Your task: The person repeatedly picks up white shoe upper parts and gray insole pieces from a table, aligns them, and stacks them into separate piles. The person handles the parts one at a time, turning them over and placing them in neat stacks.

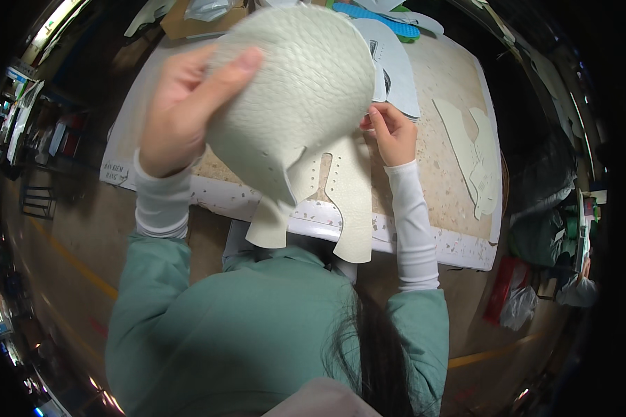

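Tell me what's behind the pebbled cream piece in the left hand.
Below the pebbled piece, part of a cream cutout with holes shows; past its right edge, pale blue-grey pieces. Whatever lies directly behind it is covered.

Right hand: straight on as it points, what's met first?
Likely the pebbled off-white leather-like panel in the left hand; depth unclear, so the right hand may already touch it or pass beneath.

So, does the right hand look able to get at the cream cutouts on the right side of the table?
Probably yes: only bare table shows between the right hand and the cream cutouts. That hand is close to the raised cream piece, though I can't tell if they touch.
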The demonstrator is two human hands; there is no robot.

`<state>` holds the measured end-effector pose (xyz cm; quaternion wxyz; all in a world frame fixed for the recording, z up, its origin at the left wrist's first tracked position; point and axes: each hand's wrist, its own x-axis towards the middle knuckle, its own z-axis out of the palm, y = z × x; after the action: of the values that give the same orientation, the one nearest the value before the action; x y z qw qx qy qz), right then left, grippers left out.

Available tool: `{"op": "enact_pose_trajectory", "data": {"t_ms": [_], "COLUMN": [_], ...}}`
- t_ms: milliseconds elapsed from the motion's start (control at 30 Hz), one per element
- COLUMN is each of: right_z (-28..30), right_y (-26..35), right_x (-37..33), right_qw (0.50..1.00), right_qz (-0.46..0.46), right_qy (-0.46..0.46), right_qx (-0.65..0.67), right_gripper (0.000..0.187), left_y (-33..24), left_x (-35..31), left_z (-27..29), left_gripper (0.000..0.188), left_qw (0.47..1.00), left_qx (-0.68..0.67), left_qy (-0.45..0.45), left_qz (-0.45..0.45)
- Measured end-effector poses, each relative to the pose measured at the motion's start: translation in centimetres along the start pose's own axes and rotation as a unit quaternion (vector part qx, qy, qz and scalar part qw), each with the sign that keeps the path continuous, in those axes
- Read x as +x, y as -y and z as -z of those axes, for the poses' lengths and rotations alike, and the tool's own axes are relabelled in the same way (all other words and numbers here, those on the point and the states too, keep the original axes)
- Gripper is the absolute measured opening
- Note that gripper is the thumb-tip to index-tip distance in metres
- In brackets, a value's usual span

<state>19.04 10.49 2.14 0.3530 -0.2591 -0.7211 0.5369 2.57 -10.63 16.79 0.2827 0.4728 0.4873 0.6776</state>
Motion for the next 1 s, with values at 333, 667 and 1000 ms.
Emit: {"op": "enact_pose_trajectory", "data": {"t_ms": [333,667,1000], "right_z": [-1.9,-3.4,-3.3], "right_y": [-0.8,0.6,2.0], "right_x": [-0.8,-2.2,-2.8], "right_qw": [0.981,0.947,0.947], "right_qz": [-0.041,-0.08,-0.138], "right_qy": [0.121,0.131,0.115], "right_qx": [0.147,0.283,0.268], "right_gripper": [0.039,0.037,0.047], "left_y": [14.9,15.8,15.2], "left_x": [2.3,0.6,0.6], "left_z": [-1.4,-2.7,-2.0], "left_gripper": [0.034,0.038,0.037], "left_qw": [0.952,0.946,0.942], "left_qx": [-0.011,-0.183,-0.193], "left_qy": [0.136,0.033,0.036], "left_qz": [0.276,0.266,0.272]}}
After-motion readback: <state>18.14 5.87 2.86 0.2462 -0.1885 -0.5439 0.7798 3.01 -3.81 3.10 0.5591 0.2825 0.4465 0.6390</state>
